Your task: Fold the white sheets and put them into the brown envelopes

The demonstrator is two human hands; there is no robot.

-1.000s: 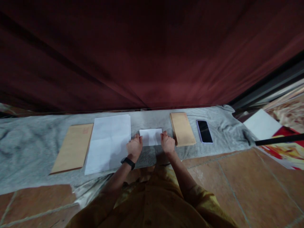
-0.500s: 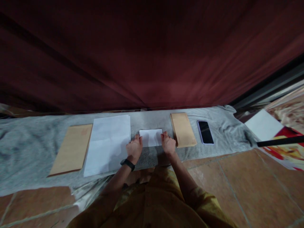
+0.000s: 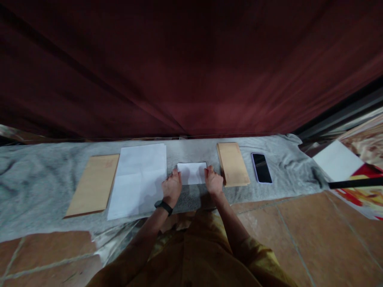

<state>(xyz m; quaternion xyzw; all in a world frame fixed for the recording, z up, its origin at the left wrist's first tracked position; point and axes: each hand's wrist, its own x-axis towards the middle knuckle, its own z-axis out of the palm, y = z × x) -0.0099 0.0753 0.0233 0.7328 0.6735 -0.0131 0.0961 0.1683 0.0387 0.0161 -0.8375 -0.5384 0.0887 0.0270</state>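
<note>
A small white folded sheet of paper lies between my hands on the grey cloth. My left hand is closed at its left edge, thumb on the paper. At the right edge my right hand grips it the same way, fingers curled. Just left of my left hand rests a stack of large white sheets. Close by my right hand are several brown envelopes in a pile.
Further left lies another pile of brown envelopes. A phone with a dark screen lies right of the smaller envelopes. A dark red curtain hangs behind the cloth-covered surface. At far right is a white sheet beside a colourful printed bag or poster.
The whole view has shifted slightly, so things sit a little further right. Both hands keep their hold on the folded paper's edges.
</note>
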